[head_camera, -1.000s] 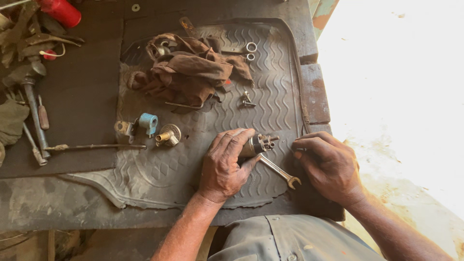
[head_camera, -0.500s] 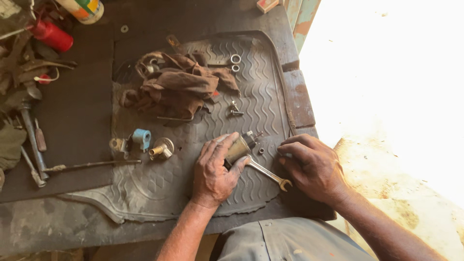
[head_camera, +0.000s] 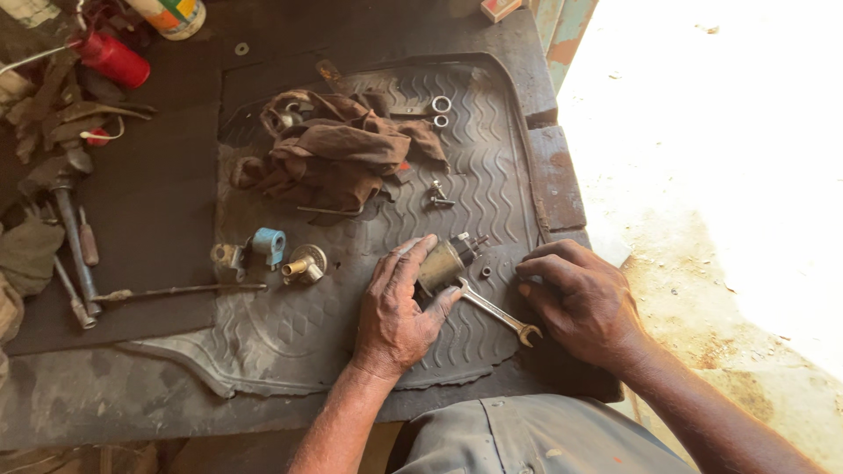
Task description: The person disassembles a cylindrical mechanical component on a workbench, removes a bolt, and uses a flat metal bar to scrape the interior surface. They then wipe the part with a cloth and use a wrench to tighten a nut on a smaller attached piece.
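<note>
My left hand lies on a black ribbed rubber mat and grips a small cylindrical metal part with studs at its far end. A metal spanner lies on the mat with one jaw at that part and the other pointing toward me. My right hand rests palm down at the mat's right edge, fingers curled, just right of the spanner, with nothing visibly in it.
A brown rag is heaped at the mat's far side, with two washers and a small bolt nearby. A blue fitting, a brass fitting and a thin rod lie left. Tools and a red can sit far left.
The view has shifted, so the bench sits lower in frame. Both hands stay in about the same place on the mat, the left still on the metal part.
</note>
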Demonstrator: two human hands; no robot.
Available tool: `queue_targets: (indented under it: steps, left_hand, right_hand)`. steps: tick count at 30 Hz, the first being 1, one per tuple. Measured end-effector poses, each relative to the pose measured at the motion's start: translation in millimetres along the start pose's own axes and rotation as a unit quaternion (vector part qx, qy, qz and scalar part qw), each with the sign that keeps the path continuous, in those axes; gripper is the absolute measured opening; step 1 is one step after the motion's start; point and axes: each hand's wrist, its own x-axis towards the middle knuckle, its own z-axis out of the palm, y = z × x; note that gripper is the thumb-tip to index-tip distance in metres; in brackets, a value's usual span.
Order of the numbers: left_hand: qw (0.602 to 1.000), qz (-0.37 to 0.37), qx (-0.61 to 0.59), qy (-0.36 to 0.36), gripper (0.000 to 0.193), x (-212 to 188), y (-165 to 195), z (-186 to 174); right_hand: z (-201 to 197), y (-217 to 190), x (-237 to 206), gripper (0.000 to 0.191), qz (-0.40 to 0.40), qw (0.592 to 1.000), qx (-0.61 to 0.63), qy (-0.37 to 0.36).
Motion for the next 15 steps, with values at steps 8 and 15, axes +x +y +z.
queue_targets:
  steps: [8, 15]
  left_hand:
    - [0.999, -0.037, 0.004, -0.014, 0.075, -7.8, -9.1, -16.3]
    - [0.998, -0.039, 0.038, -0.044, 0.072, 7.1, -2.8, -26.7]
  right_hand:
    - [-0.4, -0.3, 2.5, 0.015, 0.0, 1.0, -0.002, 0.0]
    - [-1.8, 2.4, 3.8, 0.014, 0.005, 1.0, -0.006, -0.006]
